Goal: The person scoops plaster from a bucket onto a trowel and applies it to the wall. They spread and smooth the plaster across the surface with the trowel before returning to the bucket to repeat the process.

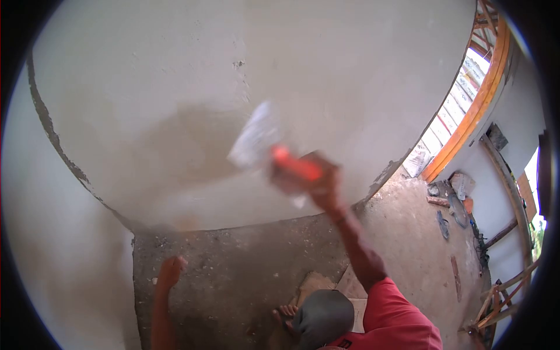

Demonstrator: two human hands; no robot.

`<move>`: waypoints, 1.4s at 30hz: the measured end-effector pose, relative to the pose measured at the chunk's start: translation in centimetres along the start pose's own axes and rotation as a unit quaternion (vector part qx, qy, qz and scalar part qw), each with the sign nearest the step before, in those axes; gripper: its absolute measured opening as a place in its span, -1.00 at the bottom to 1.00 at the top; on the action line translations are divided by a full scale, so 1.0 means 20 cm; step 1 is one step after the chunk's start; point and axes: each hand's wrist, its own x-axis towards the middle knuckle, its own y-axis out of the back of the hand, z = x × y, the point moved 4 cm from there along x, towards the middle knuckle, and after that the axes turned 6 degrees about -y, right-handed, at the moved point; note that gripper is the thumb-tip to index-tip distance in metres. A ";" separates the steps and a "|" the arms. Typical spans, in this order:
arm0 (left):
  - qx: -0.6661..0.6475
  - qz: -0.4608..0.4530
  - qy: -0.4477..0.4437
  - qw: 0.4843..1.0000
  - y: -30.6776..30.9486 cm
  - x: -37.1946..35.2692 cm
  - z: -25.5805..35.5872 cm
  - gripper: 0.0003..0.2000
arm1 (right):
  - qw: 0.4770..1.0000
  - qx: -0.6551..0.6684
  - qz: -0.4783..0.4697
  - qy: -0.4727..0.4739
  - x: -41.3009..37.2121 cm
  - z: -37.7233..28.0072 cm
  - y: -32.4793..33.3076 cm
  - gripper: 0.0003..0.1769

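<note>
My right hand (315, 178) is wrapped round the red-orange handle (298, 166) of a putty knife, smeared by motion. Its wide pale blade (256, 137) points up and left, overlapping the plastered wall (326, 76) in front of me. Left of the blade, a darker, damp-looking patch (186, 143) spreads over the plaster. Small pits (238, 64) mark the wall higher up. Low on the left, my left hand (171, 271) is held closed over the floor, with its fingers curled and no tool showing in it.
Below me is a rough concrete floor (233, 262) with specks of debris. Flat boards (315, 286) lie near my knee (324, 318). At right are sandals (443, 224), a brick piece (438, 201), an orange wooden frame (466, 128) and timber pieces (501, 303). Another wall (64, 233) meets mine at left.
</note>
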 end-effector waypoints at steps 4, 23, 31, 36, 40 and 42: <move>0.014 -0.015 0.019 1.000 -0.03 -0.09 -0.27 -0.64 | 0.980 -0.123 0.142 -0.071 0.21 0.01 0.46 -0.79; -0.069 -0.028 0.059 0.996 0.02 -0.14 -0.37 -0.57 | 0.968 -0.058 0.223 -0.102 0.37 0.23 0.65 -0.85; -0.125 0.023 0.153 0.980 0.06 -0.08 -0.19 -0.50 | 0.973 -0.218 0.018 0.068 0.42 -0.12 -0.02 -0.68; -0.099 -0.019 0.122 0.987 -0.05 0.09 0.03 -0.54 | 0.943 -0.254 -0.125 0.174 0.07 0.03 -0.35 -0.64; -0.032 -0.045 -0.006 0.998 -0.04 0.06 -0.11 -0.53 | 0.937 -0.271 -0.069 0.210 0.07 0.07 -0.01 -0.71; -0.012 -0.049 -0.022 0.999 -0.05 0.02 -0.28 -0.47 | 0.937 -0.261 0.006 0.231 0.21 0.11 0.27 -0.76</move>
